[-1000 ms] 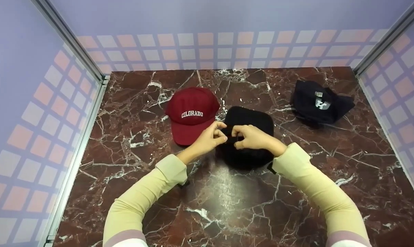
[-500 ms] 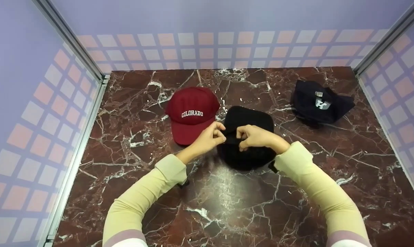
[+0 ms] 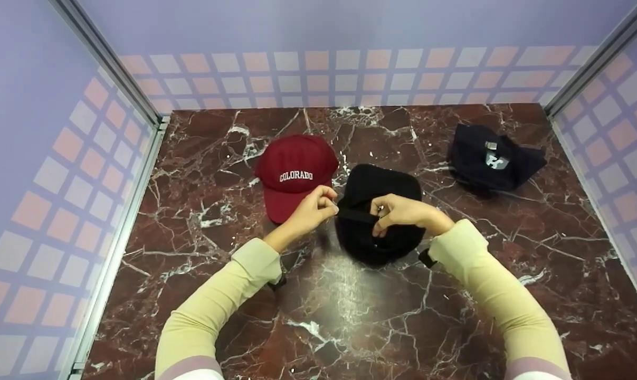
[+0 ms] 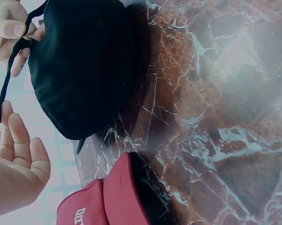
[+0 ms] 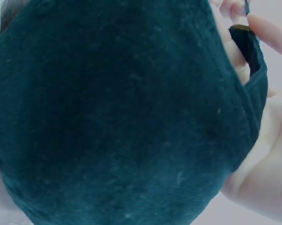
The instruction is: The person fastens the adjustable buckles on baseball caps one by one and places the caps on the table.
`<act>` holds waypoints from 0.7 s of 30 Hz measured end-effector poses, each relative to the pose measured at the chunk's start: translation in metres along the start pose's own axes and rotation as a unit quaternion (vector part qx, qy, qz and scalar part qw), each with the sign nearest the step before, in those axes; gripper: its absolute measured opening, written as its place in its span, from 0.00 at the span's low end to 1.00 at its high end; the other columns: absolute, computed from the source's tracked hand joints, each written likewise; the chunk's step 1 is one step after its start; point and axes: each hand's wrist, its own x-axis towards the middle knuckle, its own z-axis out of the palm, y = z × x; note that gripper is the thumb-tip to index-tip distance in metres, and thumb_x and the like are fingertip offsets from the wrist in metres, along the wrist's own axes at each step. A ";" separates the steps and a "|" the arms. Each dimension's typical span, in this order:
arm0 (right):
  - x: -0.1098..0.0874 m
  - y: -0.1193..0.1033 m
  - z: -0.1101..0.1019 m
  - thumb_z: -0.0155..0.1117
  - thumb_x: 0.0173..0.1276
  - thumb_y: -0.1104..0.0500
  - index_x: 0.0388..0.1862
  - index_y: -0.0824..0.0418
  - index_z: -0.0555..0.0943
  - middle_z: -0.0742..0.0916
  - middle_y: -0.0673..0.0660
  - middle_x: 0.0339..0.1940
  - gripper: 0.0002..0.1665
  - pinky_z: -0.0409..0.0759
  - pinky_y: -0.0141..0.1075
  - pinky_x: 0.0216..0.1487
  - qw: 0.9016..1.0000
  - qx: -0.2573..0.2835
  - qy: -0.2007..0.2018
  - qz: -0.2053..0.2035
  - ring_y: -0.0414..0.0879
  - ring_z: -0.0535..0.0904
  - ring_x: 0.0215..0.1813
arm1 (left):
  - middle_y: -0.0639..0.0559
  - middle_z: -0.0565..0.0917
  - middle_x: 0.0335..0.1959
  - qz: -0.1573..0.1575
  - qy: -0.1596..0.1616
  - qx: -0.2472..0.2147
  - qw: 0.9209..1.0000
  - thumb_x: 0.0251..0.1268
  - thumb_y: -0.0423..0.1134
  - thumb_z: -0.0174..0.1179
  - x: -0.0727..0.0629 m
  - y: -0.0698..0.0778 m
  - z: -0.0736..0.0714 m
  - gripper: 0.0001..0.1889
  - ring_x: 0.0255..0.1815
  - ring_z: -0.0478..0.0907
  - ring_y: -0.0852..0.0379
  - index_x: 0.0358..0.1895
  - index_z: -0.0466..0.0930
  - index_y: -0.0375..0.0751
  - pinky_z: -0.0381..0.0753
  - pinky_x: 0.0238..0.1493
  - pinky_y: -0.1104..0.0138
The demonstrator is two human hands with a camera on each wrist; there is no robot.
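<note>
A black cap lies on the table between both hands. Its adjustment strap is stretched between them. My left hand pinches the strap's free end, which the left wrist view shows hanging in a long thin line from the cap. My right hand pinches the strap at its small brass-coloured buckle, some fingers inside the loop at the cap's opening. The crown fills much of both wrist views. A red cap lettered COLORADO sits just left of the black one, its brim partly behind my left hand.
A dark navy cap with a pale patch lies on its side at the back right. The table is dark red marble with white veins. Purple panels with a square pattern enclose it at the back and both sides.
My left hand has shifted slightly left and my right hand slightly right, moving apart. The black strap now shows drawn out straight between them. The other caps are unmoved.
</note>
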 end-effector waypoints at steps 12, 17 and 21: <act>0.000 0.007 -0.008 0.54 0.55 0.71 0.32 0.74 0.69 0.85 0.59 0.25 0.07 0.80 0.37 0.33 0.998 0.043 -0.033 -0.017 0.46 0.82 0.28 | 0.60 0.73 0.20 0.060 -0.010 -0.112 0.992 0.50 0.23 0.49 -0.002 0.019 0.008 0.17 0.25 0.69 0.66 0.45 0.61 0.21 0.66 0.30 0.74; -0.001 0.007 -0.011 0.54 0.55 0.71 0.35 0.79 0.69 0.85 0.55 0.25 0.11 0.79 0.34 0.33 0.999 0.016 -0.043 -0.026 0.44 0.81 0.27 | 0.60 0.72 0.18 0.069 -0.007 -0.135 0.988 0.50 0.22 0.48 -0.004 0.025 0.012 0.16 0.23 0.70 0.63 0.45 0.61 0.21 0.70 0.31 0.72; -0.003 0.000 -0.013 0.57 0.56 0.67 0.39 0.78 0.71 0.81 0.47 0.24 0.14 0.74 0.28 0.33 0.999 -0.037 -0.022 -0.032 0.36 0.76 0.28 | 0.60 0.72 0.18 0.074 0.003 -0.122 0.990 0.51 0.23 0.49 -0.006 0.032 0.016 0.15 0.23 0.70 0.66 0.44 0.63 0.24 0.70 0.30 0.73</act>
